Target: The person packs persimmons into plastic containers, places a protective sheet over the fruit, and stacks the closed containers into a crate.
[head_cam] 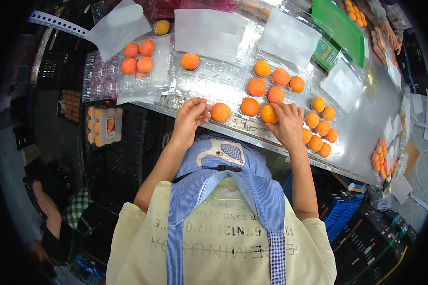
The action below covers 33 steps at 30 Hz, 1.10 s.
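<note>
My right hand (289, 123) grips a round orange fruit (267, 114) at the front of a clear plastic tray holding several more orange fruits (256, 87). My left hand (190, 119) has its fingers bent and apart, with nothing visible in them. Its fingertips are right beside a single orange fruit (220, 112) near the table's front edge; whether they touch it I cannot tell. Behind it lies a clear moulded tray (217, 76) with one orange fruit (189, 61) in a rear cup. A white sheet (210, 34) covers the back of that tray.
On the metal table (356, 142), a fuller fruit tray (322, 128) is to the right and a pack of fruit (138, 58) to the left. A green tray (339, 32) and scale (324, 51) stand behind. Another person's hand (390, 37) is far right; black crates (117, 156) are left.
</note>
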Each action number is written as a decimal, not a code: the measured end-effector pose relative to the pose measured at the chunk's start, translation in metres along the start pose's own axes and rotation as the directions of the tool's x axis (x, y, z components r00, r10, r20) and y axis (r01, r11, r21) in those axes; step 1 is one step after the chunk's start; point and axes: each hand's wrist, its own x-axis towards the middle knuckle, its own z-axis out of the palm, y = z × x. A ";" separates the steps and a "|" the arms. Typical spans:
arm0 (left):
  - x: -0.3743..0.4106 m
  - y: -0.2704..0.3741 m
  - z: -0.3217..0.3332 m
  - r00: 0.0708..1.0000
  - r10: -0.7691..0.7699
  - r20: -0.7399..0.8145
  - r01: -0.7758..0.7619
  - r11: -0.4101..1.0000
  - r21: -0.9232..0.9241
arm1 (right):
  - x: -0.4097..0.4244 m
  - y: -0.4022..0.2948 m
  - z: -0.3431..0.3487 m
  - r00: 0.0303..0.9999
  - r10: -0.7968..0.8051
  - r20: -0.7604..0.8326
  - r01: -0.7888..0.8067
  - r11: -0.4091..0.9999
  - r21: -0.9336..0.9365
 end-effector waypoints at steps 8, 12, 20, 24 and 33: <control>0.006 0.007 -0.013 0.997 0.015 -0.071 -0.018 0.999 -0.030 | 0.017 -0.044 -0.006 0.996 -0.024 -0.086 0.041 0.979 0.200; 0.006 0.009 -0.015 0.997 0.020 -0.080 -0.024 0.999 -0.042 | 0.035 -0.079 0.022 0.989 -0.126 -0.080 0.145 0.941 0.306; 0.009 0.008 -0.015 0.997 0.025 -0.079 -0.030 0.998 -0.057 | 0.045 -0.098 0.056 0.979 -0.194 -0.067 0.205 0.947 0.248; 0.010 0.009 -0.008 0.995 0.009 -0.096 -0.014 0.999 -0.049 | 0.045 -0.094 0.051 0.987 -0.144 -0.077 0.162 0.923 0.348; 0.017 0.007 -0.005 0.998 -0.002 -0.056 0.000 1.000 -0.028 | 0.021 -0.008 -0.003 0.961 0.213 -0.177 -0.112 0.882 0.457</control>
